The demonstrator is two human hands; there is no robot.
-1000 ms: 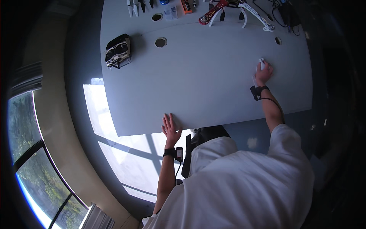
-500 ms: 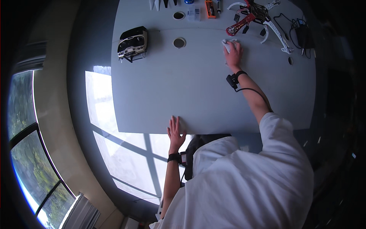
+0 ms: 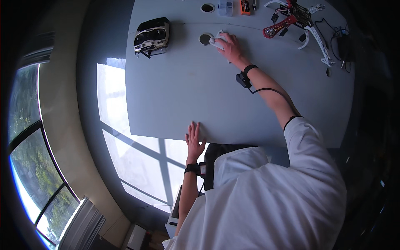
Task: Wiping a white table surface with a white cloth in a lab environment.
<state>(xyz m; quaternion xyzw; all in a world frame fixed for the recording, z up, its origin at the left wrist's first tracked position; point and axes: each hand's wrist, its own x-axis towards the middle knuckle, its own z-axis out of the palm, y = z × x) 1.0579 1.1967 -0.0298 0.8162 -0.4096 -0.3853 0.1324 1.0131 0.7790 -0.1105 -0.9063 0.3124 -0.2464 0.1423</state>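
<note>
My right hand [image 3: 230,46] presses a crumpled white cloth [image 3: 218,41] onto the grey tabletop [image 3: 175,96], right beside a round hole [image 3: 205,39] in it. The fingers are bent over the cloth and hide part of it. At the table's near edge my left hand [image 3: 194,139] lies flat with its fingers stretched out, holding nothing. Both wrists wear black straps with small devices.
A radio controller [image 3: 151,37] stands at the left. On the far right lie a red and white drone frame [image 3: 298,21] and a black adapter with cables [image 3: 345,46]. A clear plastic box [image 3: 225,8] and an orange pack [image 3: 245,7] are at the far edge.
My right hand has slid left across the table with the cloth, from near the drone frame to the round hole. The left hand stays at the near edge. The view has shifted slightly.
</note>
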